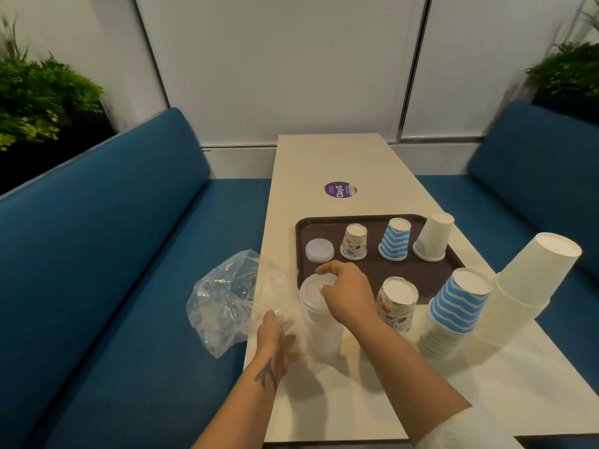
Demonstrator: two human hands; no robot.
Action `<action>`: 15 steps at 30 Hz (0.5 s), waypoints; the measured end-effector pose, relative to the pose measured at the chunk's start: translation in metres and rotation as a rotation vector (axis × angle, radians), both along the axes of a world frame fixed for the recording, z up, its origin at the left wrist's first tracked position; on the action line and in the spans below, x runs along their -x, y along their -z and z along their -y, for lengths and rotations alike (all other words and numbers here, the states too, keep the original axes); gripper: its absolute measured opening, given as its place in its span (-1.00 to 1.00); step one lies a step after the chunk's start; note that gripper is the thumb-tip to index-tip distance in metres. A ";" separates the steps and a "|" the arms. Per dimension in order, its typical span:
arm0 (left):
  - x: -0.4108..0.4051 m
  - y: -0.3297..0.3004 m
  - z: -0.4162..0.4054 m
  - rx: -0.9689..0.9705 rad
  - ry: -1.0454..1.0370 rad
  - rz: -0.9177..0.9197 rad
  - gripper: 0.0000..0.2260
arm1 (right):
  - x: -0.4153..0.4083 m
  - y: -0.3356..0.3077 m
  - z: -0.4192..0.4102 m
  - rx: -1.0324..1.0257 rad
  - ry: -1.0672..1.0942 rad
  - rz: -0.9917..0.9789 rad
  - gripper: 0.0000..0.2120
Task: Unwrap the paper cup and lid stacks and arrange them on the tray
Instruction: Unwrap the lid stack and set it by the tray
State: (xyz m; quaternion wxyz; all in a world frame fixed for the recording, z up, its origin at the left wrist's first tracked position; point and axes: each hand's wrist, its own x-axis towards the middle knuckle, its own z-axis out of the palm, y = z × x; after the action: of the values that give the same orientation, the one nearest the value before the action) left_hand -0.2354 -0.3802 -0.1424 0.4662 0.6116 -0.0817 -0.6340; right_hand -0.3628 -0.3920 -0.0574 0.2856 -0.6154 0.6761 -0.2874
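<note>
Standing unwrapped beside the tray (434, 277), the white stack (525, 286), striped stack (453, 312) and patterned stack (396, 303) are looking done; three single cups and a small lid pile (319, 250) are sitting on the tray. The lid stack (319, 315) is being freed at the tray's near corner: right hand (348, 291) gripping its top, left hand (275, 335) pinching the wrap (275, 296), a bag (223, 303) lying on the seat

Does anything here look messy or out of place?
Yes: a crumpled clear plastic bag hangs off the table's left edge onto the blue bench. The tall white cup stack and the blue-striped stack both appear to lean right.
</note>
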 end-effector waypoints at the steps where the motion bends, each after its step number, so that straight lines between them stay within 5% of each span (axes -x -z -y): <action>1: -0.002 0.001 0.001 0.007 -0.006 0.027 -0.71 | 0.000 0.000 0.000 -0.001 -0.007 -0.001 -0.71; 15: -0.017 0.000 -0.004 0.174 -0.080 0.309 -0.63 | -0.003 -0.011 -0.008 0.108 -0.015 0.041 -0.74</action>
State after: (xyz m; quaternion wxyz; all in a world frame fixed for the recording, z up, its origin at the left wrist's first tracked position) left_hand -0.2186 -0.3760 -0.1427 0.5241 0.6620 -0.1823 -0.5039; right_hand -0.3598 -0.3836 -0.0466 0.2679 -0.6289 0.6489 -0.3341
